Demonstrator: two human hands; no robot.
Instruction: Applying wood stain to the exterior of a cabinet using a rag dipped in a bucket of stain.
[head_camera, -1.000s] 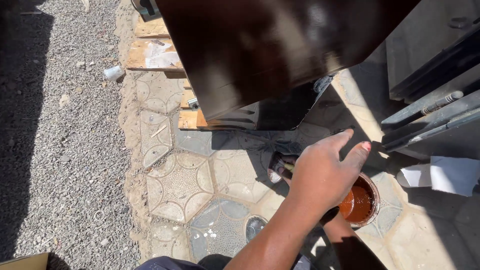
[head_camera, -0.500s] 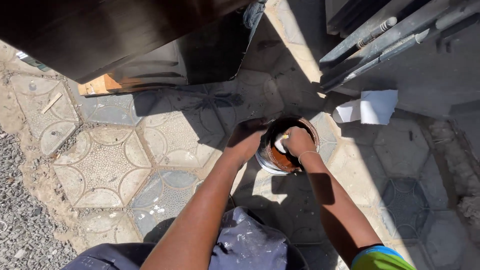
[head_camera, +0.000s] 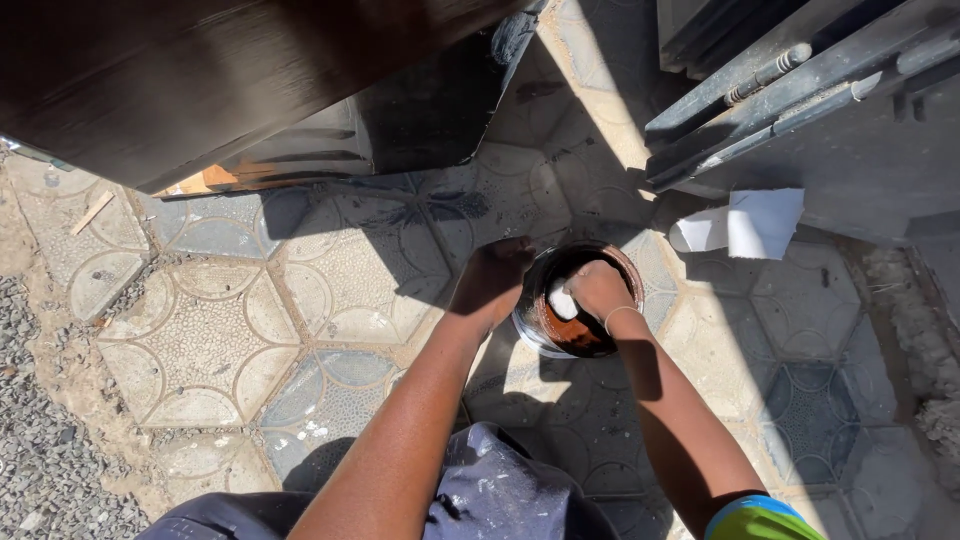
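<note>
Can (head_camera: 578, 298) of brown stain stands on the patterned tiles (head_camera: 215, 340), round and open, brown liquid inside. Right hand (head_camera: 597, 290) reaches into its mouth with fingers closed on a white rag (head_camera: 562, 302); left hand (head_camera: 492, 278) grips the can's left rim, steadying it. Dark board (head_camera: 200, 75) overhangs behind, metal frame (head_camera: 800, 90) and white paper (head_camera: 745, 222) lie to the right, open tiles to the left.
</note>
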